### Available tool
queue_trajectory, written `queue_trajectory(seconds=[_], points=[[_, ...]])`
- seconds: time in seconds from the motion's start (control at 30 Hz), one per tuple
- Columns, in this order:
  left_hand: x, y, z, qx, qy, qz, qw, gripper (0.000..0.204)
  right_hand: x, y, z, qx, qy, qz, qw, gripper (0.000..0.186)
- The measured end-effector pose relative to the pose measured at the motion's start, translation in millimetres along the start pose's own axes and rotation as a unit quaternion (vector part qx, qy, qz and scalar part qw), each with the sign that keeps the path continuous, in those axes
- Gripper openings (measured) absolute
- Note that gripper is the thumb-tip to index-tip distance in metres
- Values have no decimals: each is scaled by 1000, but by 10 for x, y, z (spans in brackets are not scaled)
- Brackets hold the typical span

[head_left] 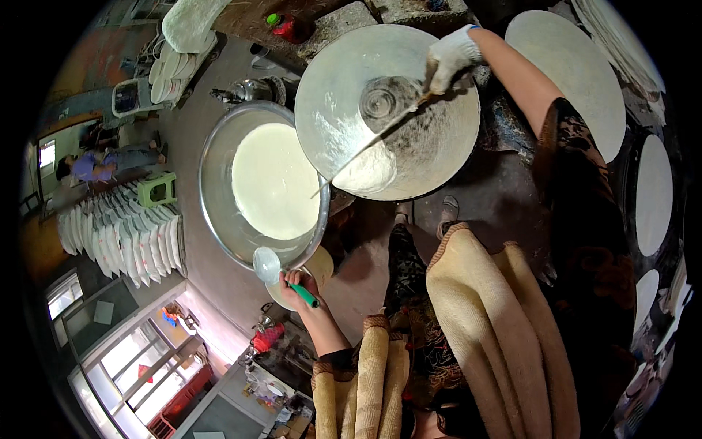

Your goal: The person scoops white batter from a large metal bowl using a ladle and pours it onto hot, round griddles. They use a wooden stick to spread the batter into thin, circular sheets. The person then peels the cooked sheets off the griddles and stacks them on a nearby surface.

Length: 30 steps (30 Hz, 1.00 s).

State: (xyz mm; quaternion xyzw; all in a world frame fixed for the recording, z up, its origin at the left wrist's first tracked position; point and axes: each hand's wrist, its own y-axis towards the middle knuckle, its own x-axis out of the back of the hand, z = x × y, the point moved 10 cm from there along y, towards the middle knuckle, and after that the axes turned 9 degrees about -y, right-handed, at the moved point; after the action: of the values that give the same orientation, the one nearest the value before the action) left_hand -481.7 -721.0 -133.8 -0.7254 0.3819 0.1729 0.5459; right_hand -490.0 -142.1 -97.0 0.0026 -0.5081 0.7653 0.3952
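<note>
My left hand (294, 281) is closed round the green handle of a ladle (268, 265). Its pale bowl hangs over the near rim of a large metal basin (219, 201), which holds creamy white batter (274, 179). In a white knit glove, my right hand (451, 61) grips a long thin stick (376, 137) at the far right of a round griddle (435, 161). The stick slants across the griddle, its thin tip reaching over the basin's right side. A white mound of batter (369, 168) lies on the griddle's near part; a greyish streaked patch surrounds its middle.
More round pale discs (570, 77) line the right side. Behind the griddle sits a red bottle with a green cap (285, 26). A light bucket (318, 267) stands below the basin. Stacked white sacks (124, 238), a green stool (157, 189) and a person (99, 164) are at far left.
</note>
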Motion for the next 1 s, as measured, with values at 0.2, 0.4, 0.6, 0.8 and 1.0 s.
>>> queue_trajectory(seconds=[0.2, 0.4, 0.6, 0.8, 1.0], points=[[-21, 303, 215, 135, 4, 90, 987, 30, -208, -1065, -656, -16, -53, -79, 995, 51], [-201, 368, 351, 189, -22, 128, 973, 31, -1824, -1879, -1309, -169, 33, -263, 949, 41], [-353, 451, 446, 245, 34, 128, 960, 25, -3228, -506, 1329, 64, 583, -148, 797, 20], [-629, 58, 204, 158, 199, 122, 959, 19, -2982, -246, 1165, -235, 92, -420, 872, 34], [-699, -10, -102, 233, 168, 206, 935, 21, -2919, -909, 604, -316, 55, -444, 837, 29]])
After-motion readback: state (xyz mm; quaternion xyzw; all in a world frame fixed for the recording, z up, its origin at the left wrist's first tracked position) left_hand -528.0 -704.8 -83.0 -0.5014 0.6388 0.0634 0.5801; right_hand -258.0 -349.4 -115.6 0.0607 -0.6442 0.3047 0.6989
